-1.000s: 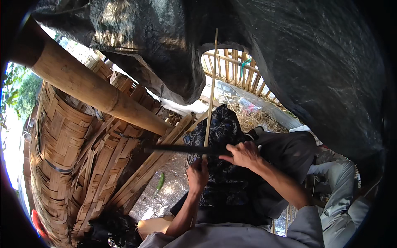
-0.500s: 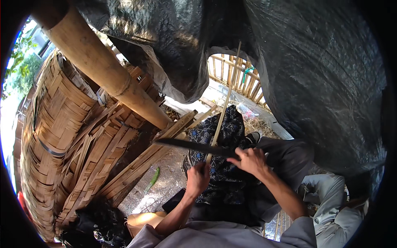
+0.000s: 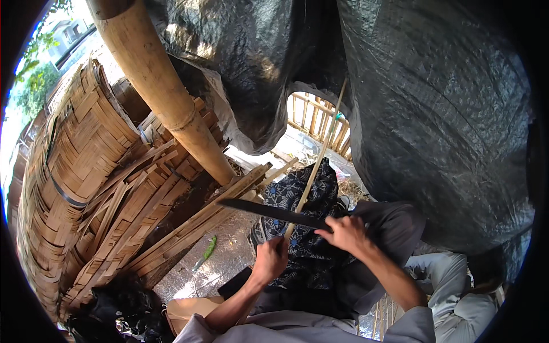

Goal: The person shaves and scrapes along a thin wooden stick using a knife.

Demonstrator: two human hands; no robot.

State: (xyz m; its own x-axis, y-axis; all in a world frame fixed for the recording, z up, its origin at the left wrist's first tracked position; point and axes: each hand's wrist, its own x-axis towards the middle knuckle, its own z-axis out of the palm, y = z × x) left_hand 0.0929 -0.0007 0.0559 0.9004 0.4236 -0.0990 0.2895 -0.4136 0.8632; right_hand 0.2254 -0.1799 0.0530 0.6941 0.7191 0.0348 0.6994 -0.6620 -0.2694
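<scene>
My left hand (image 3: pixel 270 260) is closed around the near end of a long, thin bamboo strip (image 3: pixel 315 170). The strip slants up and away from it over a dark patterned cloth (image 3: pixel 313 247) on my lap. In my right hand (image 3: pixel 346 235) is the handle of a machete (image 3: pixel 266 210), whose dark blade points left. The blade lies across the strip a little beyond my left fist. The handle is mostly hidden by my fingers.
Split bamboo pieces (image 3: pixel 197 224) and a large woven bamboo roll (image 3: pixel 86 154) stand at left, beside a thick bamboo pole (image 3: pixel 157 74). Black plastic sheeting (image 3: pixel 434 114) hangs ahead and right. A green object (image 3: pixel 210 246) lies on the ground. Another person's grey-clothed leg (image 3: pixel 440 274) is at lower right.
The view has shifted slightly. The bamboo strip's far end has swung right and come nearer, and both hands sit slightly closer to me. Both grips are unchanged.
</scene>
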